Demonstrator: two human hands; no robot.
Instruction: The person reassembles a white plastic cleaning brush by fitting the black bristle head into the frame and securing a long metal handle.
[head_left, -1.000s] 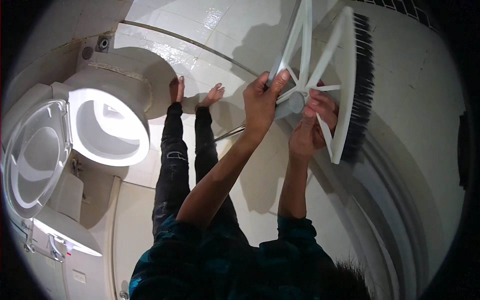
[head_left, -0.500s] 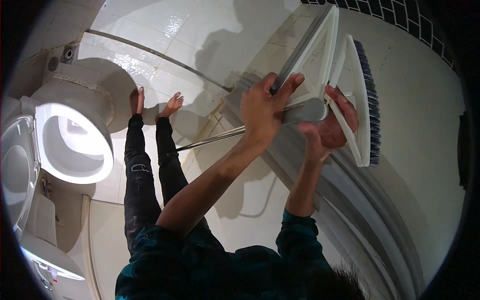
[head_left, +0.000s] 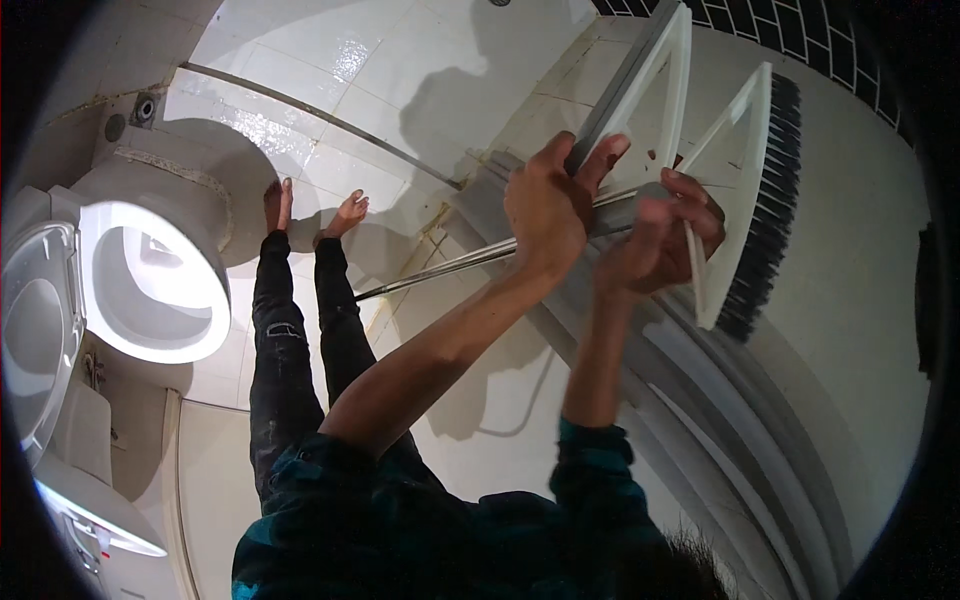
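The head view shows our left hand (head_left: 545,215) wrapped tight around the neck of a white scrubbing brush (head_left: 745,200), fingers curled over the grey socket where the triangular frame meets the metal handle (head_left: 440,268). Our right hand (head_left: 660,240) closes on the same joint from the other side, fingertips hooked over the frame's lower bar. Both hands are shut firmly on the brush; neither palm is open.

The brush sits in the upper right of the frame, its black bristles (head_left: 765,210) turned toward the pale curved surface (head_left: 850,330) on the right; we cannot tell whether they touch it. The handle runs from our hands toward the middle left, ending above our legs.

We judge the main risk to be slipping. The floor tiles (head_left: 330,60) in the upper part of the frame shine as if wet, and our bare feet (head_left: 315,210) stand on them near the toilet's base. A hard push on the brush could shift our footing. The two hands crowd one small joint, so a twist there could pinch fingers or loosen the head.

Room is tight on the left: the open toilet bowl (head_left: 150,285) and its raised lid (head_left: 35,330) fill that edge. A thin floor rail (head_left: 320,120) crosses the upper centre. The long handle could swing into the bowl. The freest space lies along the curved surface, lower right.
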